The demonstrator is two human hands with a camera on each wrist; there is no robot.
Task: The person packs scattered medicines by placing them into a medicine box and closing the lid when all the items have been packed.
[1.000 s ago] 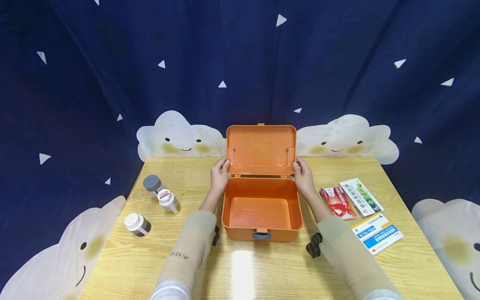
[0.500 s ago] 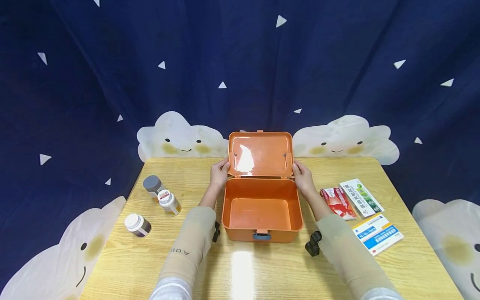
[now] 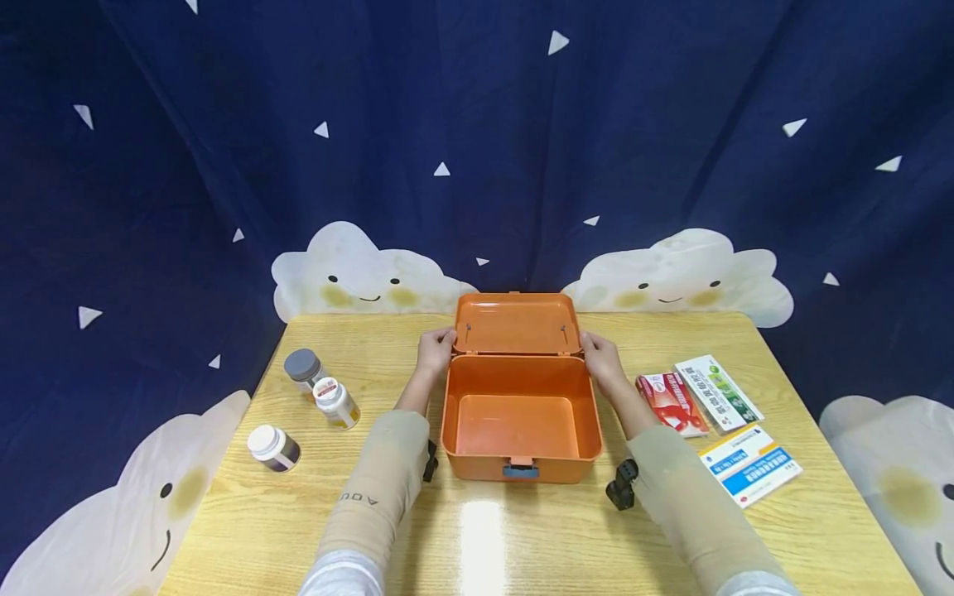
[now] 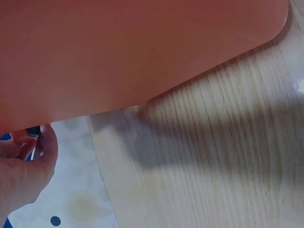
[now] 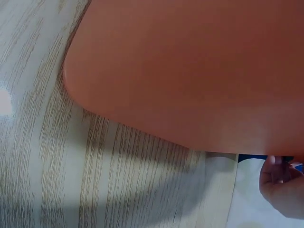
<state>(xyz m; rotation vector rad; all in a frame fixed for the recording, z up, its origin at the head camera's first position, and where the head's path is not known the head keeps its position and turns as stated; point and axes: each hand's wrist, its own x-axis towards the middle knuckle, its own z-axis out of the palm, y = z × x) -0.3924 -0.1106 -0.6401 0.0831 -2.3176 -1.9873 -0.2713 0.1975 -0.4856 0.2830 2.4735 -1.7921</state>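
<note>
An orange plastic storage box (image 3: 477, 468) stands at the middle of the table, with a blue latch (image 3: 520, 470) on its front. Its hinged lid (image 3: 517, 324) is swung up and leans back behind the box. At the lid's left lower side, my left hand (image 3: 434, 353) holds the edge between thumb and fingers. My right hand (image 3: 602, 358) grips the opposite edge. In the left wrist view, the box's side wall (image 4: 118, 52) hides part of the left hand (image 4: 28, 173); in the right wrist view the right hand (image 5: 285, 187) shows only partly below the box.
Left of the box stand a grey-capped bottle (image 3: 304, 368), a white-capped bottle (image 3: 337, 403) and a dark-labelled bottle (image 3: 274, 448). To the right lie a red carton (image 3: 672, 403), a green-white carton (image 3: 719, 392) and a blue-white carton (image 3: 751, 466). A dark blue curtain (image 3: 507, 132) hangs behind.
The lid has tilted farther back and its top edge has sunk, with both hands holding its sides. The box, bottles and cartons stay where they were.
</note>
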